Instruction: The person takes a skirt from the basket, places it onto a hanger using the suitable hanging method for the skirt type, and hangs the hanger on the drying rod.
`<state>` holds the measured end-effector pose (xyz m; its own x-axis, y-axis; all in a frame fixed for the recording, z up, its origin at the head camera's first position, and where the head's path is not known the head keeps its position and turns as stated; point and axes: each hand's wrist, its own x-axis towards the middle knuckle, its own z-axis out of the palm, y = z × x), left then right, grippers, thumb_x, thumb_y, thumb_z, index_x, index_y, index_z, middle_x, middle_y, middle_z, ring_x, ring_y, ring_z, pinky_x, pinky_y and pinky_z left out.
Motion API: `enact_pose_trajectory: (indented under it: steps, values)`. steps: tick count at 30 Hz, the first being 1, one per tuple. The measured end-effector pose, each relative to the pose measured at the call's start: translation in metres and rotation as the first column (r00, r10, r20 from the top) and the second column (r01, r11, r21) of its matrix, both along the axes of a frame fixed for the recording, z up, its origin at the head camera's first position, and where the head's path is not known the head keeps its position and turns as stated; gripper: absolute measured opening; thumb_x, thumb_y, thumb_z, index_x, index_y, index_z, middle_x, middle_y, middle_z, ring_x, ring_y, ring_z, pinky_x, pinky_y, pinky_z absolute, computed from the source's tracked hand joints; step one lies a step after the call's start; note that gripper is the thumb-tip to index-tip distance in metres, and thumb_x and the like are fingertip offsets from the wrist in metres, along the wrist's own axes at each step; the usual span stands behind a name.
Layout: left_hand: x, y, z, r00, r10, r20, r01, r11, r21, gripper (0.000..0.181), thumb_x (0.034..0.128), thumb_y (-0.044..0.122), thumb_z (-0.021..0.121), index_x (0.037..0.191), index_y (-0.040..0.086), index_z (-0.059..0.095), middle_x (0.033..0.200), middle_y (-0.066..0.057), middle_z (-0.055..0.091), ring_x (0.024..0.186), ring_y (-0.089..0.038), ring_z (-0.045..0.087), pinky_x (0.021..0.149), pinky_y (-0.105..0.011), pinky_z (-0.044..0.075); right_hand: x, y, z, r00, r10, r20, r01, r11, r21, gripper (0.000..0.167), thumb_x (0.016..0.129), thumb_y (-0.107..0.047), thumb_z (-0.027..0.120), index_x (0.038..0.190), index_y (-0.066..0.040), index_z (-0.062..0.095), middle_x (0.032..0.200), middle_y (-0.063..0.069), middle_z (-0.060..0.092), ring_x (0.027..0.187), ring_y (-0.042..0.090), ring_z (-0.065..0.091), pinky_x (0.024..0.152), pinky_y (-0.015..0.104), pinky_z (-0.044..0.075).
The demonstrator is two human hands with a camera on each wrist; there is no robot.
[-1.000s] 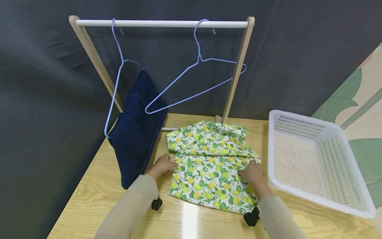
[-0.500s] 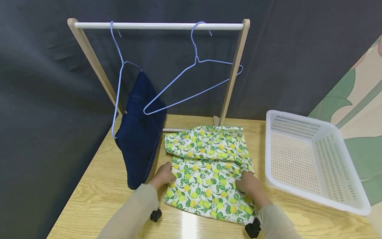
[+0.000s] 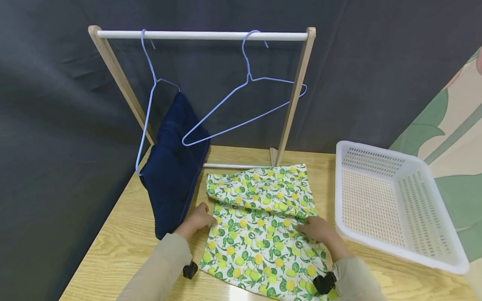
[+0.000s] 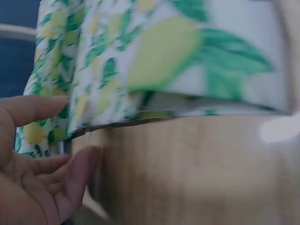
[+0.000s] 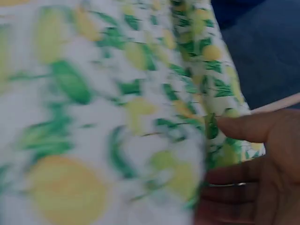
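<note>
A white cloth (image 3: pixel 260 238) printed with lemons and green leaves lies on the table, with a fold across its far part. At its left edge is my left hand (image 3: pixel 196 217); in the left wrist view the thumb and fingers (image 4: pixel 84 164) stand apart beside the cloth. Along the opposite edge, my right hand (image 3: pixel 318 230) touches the cloth. Seen from the right wrist, its thumb lies over the fabric and the straight fingers (image 5: pixel 234 187) reach under the edge, their tips hidden.
Behind the cloth stands a wooden rack with a white rail (image 3: pixel 203 36). A dark blue denim garment (image 3: pixel 173 167) hangs on the left hanger (image 3: pixel 148 104); a bare blue hanger (image 3: pixel 241 85) hangs to the right. A white plastic basket (image 3: pixel 340 188) stands at the right.
The cloth has slid toward me and its far part lies flatter, uncovering the rack's lower bar. My left hand has moved slightly left, its fingers loosening from the edge.
</note>
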<state>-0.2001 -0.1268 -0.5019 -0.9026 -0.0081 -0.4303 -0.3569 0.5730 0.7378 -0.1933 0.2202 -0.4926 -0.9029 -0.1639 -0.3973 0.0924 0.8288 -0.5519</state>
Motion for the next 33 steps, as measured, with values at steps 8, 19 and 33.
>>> enact_pose_trajectory:
  steps: [8, 19, 33]
  values:
    - [-0.035, 0.009, 0.009, 0.973, 0.220, -0.066, -0.209, 0.968, 0.137, 0.080, 0.0792, 0.024, 0.061, 0.136, 0.001, 0.009, 0.137, -0.022, 0.015, 0.123, -0.036, 0.018, 0.094, -0.047, 0.026, -0.047, 0.006, -0.003, 0.932, -0.297, -0.208, 0.294, 0.955, -0.044, 0.040, 0.087, -0.019, 0.041, 0.110, 0.014, 0.039, 0.102, 0.031, 0.043, 0.091, 0.041, 0.044, 0.073, 0.046, 0.040]
    - [-0.060, 0.008, 0.002, 0.924, 0.378, -0.064, -0.344, 0.891, 0.295, 0.062, 0.0833, 0.011, 0.054, 0.134, -0.001, 0.020, 0.135, -0.020, 0.024, 0.121, -0.032, 0.025, 0.094, -0.042, 0.028, -0.064, 0.010, -0.024, 0.916, -0.395, 0.073, 0.400, 0.881, -0.251, 0.061, 0.088, -0.029, 0.042, 0.128, 0.013, 0.023, 0.123, 0.031, 0.031, 0.100, 0.037, 0.043, 0.080, 0.044, 0.039]
    - [-0.074, 0.023, 0.031, 0.849, 0.307, -0.430, -0.230, 0.947, 0.223, 0.027, 0.0849, 0.015, 0.054, 0.110, 0.004, 0.058, 0.104, -0.012, 0.053, 0.090, -0.023, 0.048, 0.073, -0.033, 0.041, -0.061, -0.003, -0.034, 0.650, -0.737, -0.188, 0.538, 0.620, -0.571, 0.018, 0.089, -0.010, 0.043, 0.096, 0.005, 0.048, 0.083, 0.011, 0.044, 0.069, 0.016, 0.040, 0.053, 0.021, 0.034]
